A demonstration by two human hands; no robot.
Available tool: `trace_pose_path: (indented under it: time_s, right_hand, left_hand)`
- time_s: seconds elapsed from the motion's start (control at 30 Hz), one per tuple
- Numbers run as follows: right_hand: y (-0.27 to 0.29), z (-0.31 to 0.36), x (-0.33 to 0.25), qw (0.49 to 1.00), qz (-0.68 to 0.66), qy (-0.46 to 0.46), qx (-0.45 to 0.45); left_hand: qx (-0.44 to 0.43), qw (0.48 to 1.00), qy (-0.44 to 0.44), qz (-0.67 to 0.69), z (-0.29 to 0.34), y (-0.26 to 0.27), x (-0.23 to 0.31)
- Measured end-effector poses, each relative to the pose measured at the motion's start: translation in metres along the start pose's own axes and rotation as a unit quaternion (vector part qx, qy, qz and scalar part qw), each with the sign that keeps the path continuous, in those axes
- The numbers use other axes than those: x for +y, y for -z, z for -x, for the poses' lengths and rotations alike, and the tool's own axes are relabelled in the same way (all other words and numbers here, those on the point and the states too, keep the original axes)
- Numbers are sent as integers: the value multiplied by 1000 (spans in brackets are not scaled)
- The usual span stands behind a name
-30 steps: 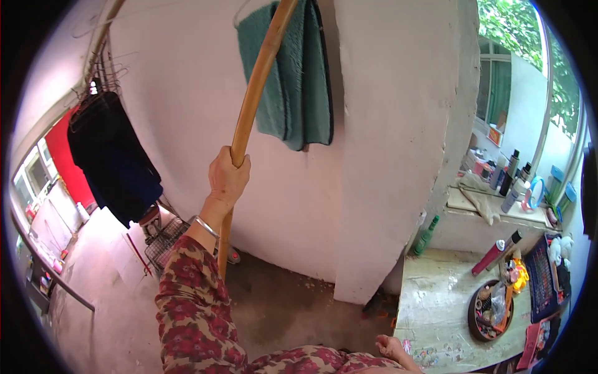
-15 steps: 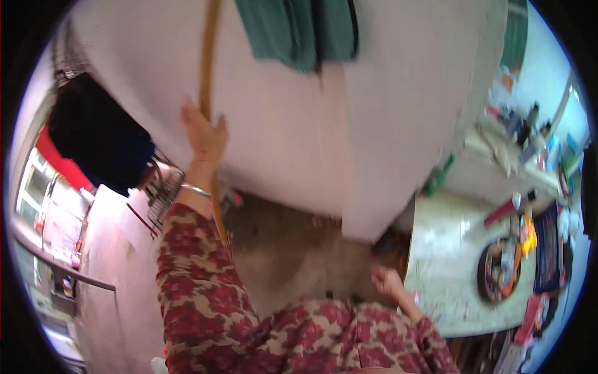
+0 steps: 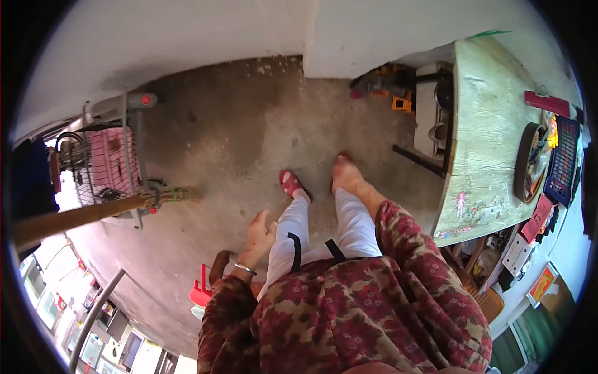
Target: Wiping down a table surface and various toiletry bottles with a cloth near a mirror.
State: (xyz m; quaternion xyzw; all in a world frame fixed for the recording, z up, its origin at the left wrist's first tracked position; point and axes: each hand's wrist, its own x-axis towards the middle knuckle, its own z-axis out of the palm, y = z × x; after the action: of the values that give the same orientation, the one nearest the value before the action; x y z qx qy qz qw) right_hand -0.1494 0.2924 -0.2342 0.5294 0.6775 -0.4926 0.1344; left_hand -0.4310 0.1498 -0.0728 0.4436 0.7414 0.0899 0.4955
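My left hand (image 3: 259, 238) hangs low beside my left leg, with its fingers apart and nothing in it; a bracelet circles the wrist. My right hand (image 3: 347, 173) is lowered in front of my right leg and covers most of that foot; its fingers are smeared by motion. Both sleeves have a red floral pattern. A wooden pole (image 3: 78, 219) slants in from the left edge, with green strands around its far end, apart from both hands. A red slipper (image 3: 294, 186) shows on my left foot, on the concrete floor (image 3: 233, 146).
A wire cart (image 3: 112, 159) stands at the left by the wall. On the right, a pale green table (image 3: 476, 146) bears a round basket (image 3: 527, 163) and a keyboard (image 3: 562, 161). A red plastic item (image 3: 200, 288) is near my left forearm. Orange objects (image 3: 402, 103) lie by the far wall.
My left hand has come off the pole and dropped to my side. My right hand has moved forward and left. The view has tilted down, showing my legs and feet.
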Motion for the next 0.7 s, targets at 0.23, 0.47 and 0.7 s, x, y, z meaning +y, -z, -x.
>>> trace_pose_path:
  time_s: [0.23,0.47,0.7]
  right_hand:
    - [-8,-79,59,980,49,-192,0]
    - [28,-176,111,957,117,-264,-17]
    - [53,-291,168,946,156,-282,31]
  left_hand:
    - [-107,992,60,-7,11,-83,-99]
    - [-122,971,161,-124,-9,-108,-88]
    - [-152,955,214,-138,-18,-104,-65]
